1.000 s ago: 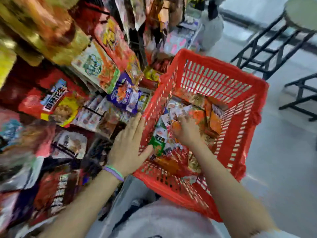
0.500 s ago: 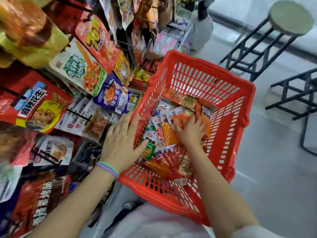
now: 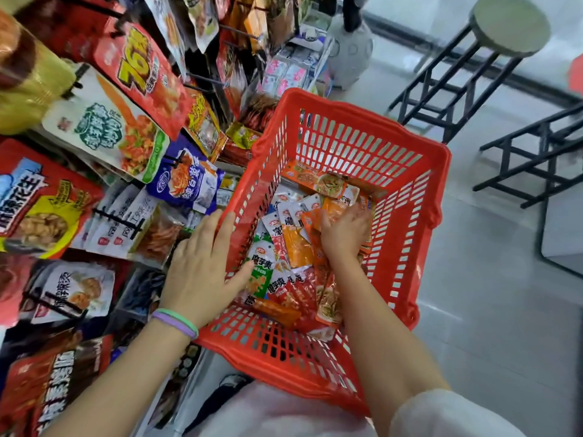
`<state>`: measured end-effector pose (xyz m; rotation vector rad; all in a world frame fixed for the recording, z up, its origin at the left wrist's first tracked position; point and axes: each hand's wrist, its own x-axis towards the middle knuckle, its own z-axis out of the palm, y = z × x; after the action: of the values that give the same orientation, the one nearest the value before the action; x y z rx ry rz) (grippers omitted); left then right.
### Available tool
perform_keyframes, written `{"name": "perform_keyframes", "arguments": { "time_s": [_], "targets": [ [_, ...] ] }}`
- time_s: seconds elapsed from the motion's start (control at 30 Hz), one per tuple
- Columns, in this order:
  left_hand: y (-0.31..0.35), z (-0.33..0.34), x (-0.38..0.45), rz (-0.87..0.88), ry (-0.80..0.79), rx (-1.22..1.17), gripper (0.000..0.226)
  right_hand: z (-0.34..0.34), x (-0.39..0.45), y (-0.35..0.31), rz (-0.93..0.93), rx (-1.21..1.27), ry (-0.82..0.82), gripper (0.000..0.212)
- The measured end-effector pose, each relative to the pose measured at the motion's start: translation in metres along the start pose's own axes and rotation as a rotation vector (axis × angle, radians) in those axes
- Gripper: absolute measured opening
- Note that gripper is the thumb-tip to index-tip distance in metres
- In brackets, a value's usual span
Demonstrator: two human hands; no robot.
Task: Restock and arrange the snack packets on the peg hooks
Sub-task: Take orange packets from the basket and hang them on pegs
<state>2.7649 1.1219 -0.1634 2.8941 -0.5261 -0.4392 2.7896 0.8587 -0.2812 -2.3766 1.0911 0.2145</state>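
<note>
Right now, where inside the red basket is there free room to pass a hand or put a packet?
The far end of the red plastic basket, behind the orange packet, looks barest. The middle is crowded: small snack packets piled under the right hand. The left hand covers the left rim.

Likely shop: peg-hung snack packets (image 3: 176, 181), basket (image 3: 353, 146).

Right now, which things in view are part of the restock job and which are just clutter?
Job:
red basket
loose snack packets in it
hung packets on the peg hooks
left hand steadying the basket's left wall
right hand digging among the packets

Not the job:
round stool
black metal frames
</note>
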Motion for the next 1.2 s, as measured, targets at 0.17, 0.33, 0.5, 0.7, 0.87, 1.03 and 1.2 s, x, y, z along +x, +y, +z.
{"name": "perform_keyframes", "arguments": {
  "time_s": [0.17, 0.33, 0.5, 0.7, 0.87, 1.03, 1.2],
  "targets": [
    [0.006, -0.003, 0.007, -0.021, 0.035, -0.032, 0.086, 0.014, 0.002, 0.009, -0.067, -0.124, -0.068, 0.068],
    [0.012, -0.009, 0.024, -0.017, 0.035, -0.048, 0.094, 0.004, 0.009, 0.005, 0.027, 0.047, -0.1, 0.101],
    [0.012, -0.008, 0.025, -0.007, 0.024, -0.055, 0.095, 0.006, 0.017, 0.009, 0.129, 0.013, -0.213, 0.132],
    [0.014, -0.01, 0.025, -0.014, 0.014, -0.064, 0.095, 0.014, -0.014, -0.001, -0.122, -0.098, -0.213, 0.084],
    [0.014, -0.011, 0.024, -0.017, 0.019, -0.063, 0.094, 0.016, -0.012, -0.011, -0.104, -0.122, -0.242, 0.1],
    [0.013, -0.01, 0.024, -0.009, 0.033, -0.051, 0.09, 0.016, -0.006, -0.015, -0.132, -0.156, -0.201, 0.092],
    [0.014, -0.01, 0.023, -0.016, 0.035, -0.048, 0.091, 0.023, -0.016, -0.015, -0.185, -0.075, -0.221, 0.077]
  ]
}}
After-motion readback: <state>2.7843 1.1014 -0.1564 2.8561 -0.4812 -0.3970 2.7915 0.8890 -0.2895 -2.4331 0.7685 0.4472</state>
